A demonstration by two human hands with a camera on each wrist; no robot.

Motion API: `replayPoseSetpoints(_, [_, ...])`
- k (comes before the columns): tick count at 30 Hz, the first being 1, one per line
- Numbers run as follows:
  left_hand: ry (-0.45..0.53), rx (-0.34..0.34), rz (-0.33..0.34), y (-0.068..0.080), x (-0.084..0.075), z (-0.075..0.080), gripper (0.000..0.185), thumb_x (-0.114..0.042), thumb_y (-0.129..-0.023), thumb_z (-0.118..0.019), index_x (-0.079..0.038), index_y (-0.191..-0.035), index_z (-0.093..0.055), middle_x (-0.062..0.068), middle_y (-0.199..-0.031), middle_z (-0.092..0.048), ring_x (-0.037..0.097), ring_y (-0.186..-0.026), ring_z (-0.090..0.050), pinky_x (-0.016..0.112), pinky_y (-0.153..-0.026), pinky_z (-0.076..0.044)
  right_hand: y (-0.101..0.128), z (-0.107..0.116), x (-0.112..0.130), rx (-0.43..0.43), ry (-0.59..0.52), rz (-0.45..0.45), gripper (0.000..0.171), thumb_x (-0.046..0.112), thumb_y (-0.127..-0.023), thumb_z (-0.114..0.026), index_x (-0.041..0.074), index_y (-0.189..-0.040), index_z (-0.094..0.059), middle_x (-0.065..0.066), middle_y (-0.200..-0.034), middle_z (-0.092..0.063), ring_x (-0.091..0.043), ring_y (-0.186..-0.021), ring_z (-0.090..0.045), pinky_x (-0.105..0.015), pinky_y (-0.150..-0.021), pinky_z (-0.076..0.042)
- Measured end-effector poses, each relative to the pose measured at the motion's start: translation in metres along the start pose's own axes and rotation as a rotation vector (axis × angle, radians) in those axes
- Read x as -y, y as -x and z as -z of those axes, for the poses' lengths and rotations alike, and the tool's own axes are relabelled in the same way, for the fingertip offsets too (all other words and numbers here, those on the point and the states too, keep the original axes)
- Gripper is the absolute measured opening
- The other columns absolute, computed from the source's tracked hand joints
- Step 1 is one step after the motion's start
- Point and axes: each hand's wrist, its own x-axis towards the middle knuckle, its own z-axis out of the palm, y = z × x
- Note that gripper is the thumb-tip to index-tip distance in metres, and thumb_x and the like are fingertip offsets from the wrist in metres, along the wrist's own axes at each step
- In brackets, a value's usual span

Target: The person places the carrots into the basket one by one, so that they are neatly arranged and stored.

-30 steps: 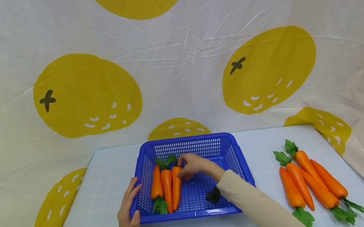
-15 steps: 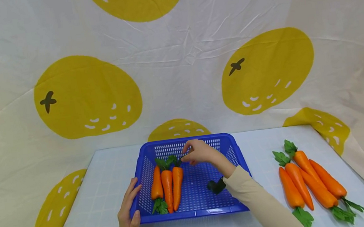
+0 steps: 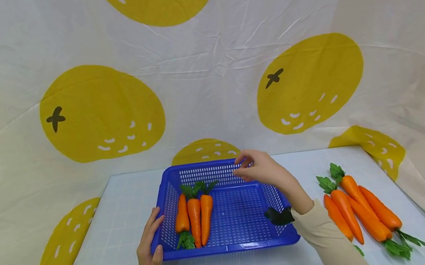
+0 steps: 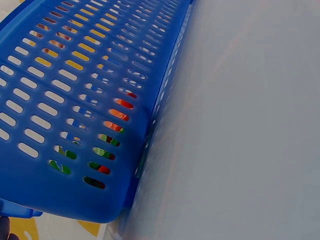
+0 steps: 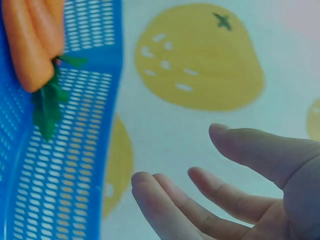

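Observation:
In the head view a blue basket [image 3: 253, 245] holds three carrots side by side along its left part. The left carrot [image 3: 182, 216] has its leaves towards the front; the middle carrot [image 3: 195, 218] and right carrot [image 3: 206, 217] have theirs towards the back. My left hand [image 3: 148, 252] rests against the basket's left side, its fingers fairly straight and its thumb by the front corner. Above the basket's back right part hovers my right hand [image 3: 264, 170], holding nothing. The right wrist view shows its thumb and fingers [image 5: 162, 207] apart, beside the basket wall [image 5: 60, 175].
To the basket's right, several more carrots [image 3: 371, 214] lie in a loose group on the pale table [image 3: 102, 247], partly behind the right sleeve [image 3: 329, 238]. A white cloth [image 3: 209, 106] with yellow fruit shapes hangs behind the table. Something dark [image 3: 279, 217] sits at the right wrist.
My right hand has let go of the right carrot in the basket, then risen and moved back and right. The left hand and basket have stayed in place.

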Motion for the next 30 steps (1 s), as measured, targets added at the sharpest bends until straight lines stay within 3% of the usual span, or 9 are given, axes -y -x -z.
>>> replayPoseSetpoints(6, [-0.013, 0.002, 0.026, 0.002, 0.000, -0.001, 0.048, -0.010, -0.092, -0.041, 0.006, -0.136, -0.053, 0.026, -0.148, -0.043, 0.034, -0.143, -0.034, 0.022, -0.114, -0.029, 0.027, 0.023, -0.013, -0.113, -0.001, 0.018, 0.031, 0.018, -0.090, -0.072, 0.001, -0.114, -0.063, -0.014, -0.094, -0.068, -0.024, -0.076, -0.071, -0.036, -0.071, -0.061])
replayPoseSetpoints(10, [-0.015, 0.005, 0.033, 0.003, 0.001, -0.001, 0.049, -0.009, -0.092, -0.041, 0.005, -0.137, -0.053, 0.025, -0.149, -0.043, 0.033, -0.144, -0.034, 0.022, -0.114, -0.028, 0.049, 0.041, -0.028, -0.203, 0.004, -0.029, 0.035, 0.024, -0.092, -0.070, 0.002, -0.117, -0.062, -0.016, -0.102, -0.069, -0.026, -0.083, -0.072, -0.040, -0.076, -0.060])
replayPoseSetpoints(15, [-0.012, 0.002, 0.023, 0.003, 0.002, 0.000, 0.048, -0.010, -0.092, -0.040, 0.006, -0.136, -0.053, 0.026, -0.148, -0.043, 0.034, -0.143, -0.034, 0.023, -0.114, -0.028, 0.077, 0.066, -0.049, -0.306, -0.001, -0.100, 0.043, 0.031, -0.095, -0.067, 0.000, -0.123, -0.059, -0.019, -0.108, -0.068, -0.022, -0.087, -0.072, -0.032, -0.074, -0.060])
replayPoseSetpoints(20, [-0.012, -0.001, 0.025, 0.003, 0.002, 0.001, 0.049, -0.010, -0.092, -0.040, 0.006, -0.136, -0.053, 0.026, -0.149, -0.043, 0.034, -0.143, -0.034, 0.023, -0.114, -0.028, 0.099, 0.087, -0.074, -0.337, -0.010, -0.162, 0.047, 0.034, -0.096, -0.064, -0.002, -0.126, -0.056, -0.020, -0.107, -0.068, -0.014, -0.082, -0.071, -0.027, -0.072, -0.059])
replayPoseSetpoints(25, [-0.002, -0.002, 0.017, 0.003, 0.003, 0.001, 0.049, -0.011, -0.092, -0.040, 0.008, -0.136, -0.053, 0.027, -0.148, -0.042, 0.035, -0.143, -0.034, 0.023, -0.115, -0.028, 0.118, 0.100, -0.103, -0.327, 0.054, -0.263, 0.051, 0.037, -0.098, -0.061, -0.003, -0.128, -0.054, -0.022, -0.111, -0.068, -0.017, -0.081, -0.071, -0.027, -0.071, -0.059])
replayPoseSetpoints(30, [0.003, 0.000, 0.014, 0.002, 0.003, 0.000, 0.049, -0.010, -0.092, -0.040, 0.008, -0.136, -0.053, 0.028, -0.148, -0.042, 0.035, -0.143, -0.034, 0.023, -0.115, -0.028, 0.134, 0.103, -0.134, -0.283, 0.134, -0.360, 0.050, 0.033, -0.097, -0.062, -0.007, -0.125, -0.055, -0.019, -0.100, -0.070, -0.024, -0.077, -0.070, -0.033, -0.071, -0.060])
